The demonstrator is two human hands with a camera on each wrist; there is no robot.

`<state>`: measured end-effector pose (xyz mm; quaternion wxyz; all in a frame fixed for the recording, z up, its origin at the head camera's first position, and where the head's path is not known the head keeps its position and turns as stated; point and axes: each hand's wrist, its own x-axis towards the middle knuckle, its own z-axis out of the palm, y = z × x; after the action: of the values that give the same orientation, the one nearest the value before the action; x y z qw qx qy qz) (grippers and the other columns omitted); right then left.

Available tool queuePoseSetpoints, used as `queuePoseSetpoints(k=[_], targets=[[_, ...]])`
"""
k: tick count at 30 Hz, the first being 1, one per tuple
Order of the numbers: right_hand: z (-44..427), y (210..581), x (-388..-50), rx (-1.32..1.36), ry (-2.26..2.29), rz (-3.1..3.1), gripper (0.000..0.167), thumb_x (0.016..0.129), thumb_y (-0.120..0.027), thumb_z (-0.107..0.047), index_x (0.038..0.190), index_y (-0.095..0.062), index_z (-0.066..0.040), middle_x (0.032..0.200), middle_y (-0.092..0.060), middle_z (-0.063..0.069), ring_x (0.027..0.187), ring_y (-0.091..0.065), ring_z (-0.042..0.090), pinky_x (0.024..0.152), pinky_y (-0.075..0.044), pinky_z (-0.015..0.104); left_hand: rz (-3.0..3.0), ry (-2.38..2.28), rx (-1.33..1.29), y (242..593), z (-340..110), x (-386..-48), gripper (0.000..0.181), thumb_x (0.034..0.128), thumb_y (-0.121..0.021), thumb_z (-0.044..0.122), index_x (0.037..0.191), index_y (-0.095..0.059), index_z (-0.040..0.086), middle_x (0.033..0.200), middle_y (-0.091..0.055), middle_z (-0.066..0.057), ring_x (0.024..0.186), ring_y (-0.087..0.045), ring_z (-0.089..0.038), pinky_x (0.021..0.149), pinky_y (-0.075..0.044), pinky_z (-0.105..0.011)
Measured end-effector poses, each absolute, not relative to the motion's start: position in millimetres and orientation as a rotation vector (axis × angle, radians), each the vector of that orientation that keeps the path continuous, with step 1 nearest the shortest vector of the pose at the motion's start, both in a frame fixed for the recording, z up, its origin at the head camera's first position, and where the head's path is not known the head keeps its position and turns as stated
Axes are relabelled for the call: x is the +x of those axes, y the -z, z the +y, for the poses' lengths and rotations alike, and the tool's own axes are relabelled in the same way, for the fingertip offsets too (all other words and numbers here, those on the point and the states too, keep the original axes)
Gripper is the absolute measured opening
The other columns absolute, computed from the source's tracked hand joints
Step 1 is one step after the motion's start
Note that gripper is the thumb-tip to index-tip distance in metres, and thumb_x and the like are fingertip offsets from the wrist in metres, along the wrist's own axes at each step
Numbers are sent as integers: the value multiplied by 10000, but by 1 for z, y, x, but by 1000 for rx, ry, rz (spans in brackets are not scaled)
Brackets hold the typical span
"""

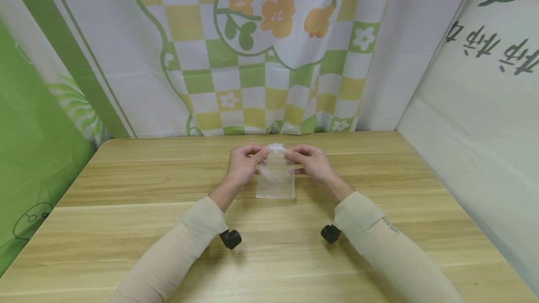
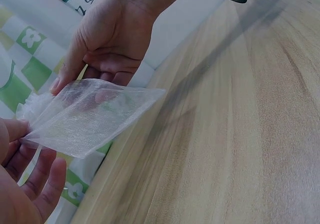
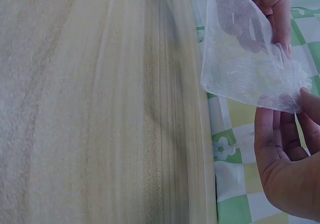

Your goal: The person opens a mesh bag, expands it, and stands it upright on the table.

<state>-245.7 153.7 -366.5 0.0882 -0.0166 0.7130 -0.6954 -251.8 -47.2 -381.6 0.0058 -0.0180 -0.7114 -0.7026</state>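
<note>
A small white sheer mesh pouch [image 1: 275, 183] hangs between both hands above the table, its gathered, ruffled top [image 1: 275, 146] at the far end. My left hand [image 1: 243, 162] pinches one upper side of it between thumb and fingers. On the opposite side, my right hand [image 1: 313, 162] pinches the other upper edge the same way. Through the thin fabric of the mesh pouch [image 2: 95, 116], some fingers of the right hand [image 2: 117, 38] show in the left wrist view. The pouch looks flat, with nothing visible inside.
The wooden table [image 1: 278, 265] spreads beneath both arms. A green, yellow and white checked curtain [image 1: 252, 78] hangs behind its far edge. Green fabric [image 1: 38, 120] is at the left, a white printed sheet [image 1: 480, 106] at the right. Black wrist cameras [image 1: 230, 238] stick out below the sleeves.
</note>
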Motion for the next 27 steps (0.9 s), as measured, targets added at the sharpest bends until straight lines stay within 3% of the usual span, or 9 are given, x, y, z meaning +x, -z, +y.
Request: queuePoseSetpoints(k=[27], targets=[[161,368,-247,-30,2096,2117,213,991,-660,-129,1128,-665,34,1010,-679,71,965,-629,220,822,-583,361,-2168,2269,47,383,-49,-253,208,941,-740,204,1039,-744,21,938,-698,-65,774,-653,-160,585,-557,-269]])
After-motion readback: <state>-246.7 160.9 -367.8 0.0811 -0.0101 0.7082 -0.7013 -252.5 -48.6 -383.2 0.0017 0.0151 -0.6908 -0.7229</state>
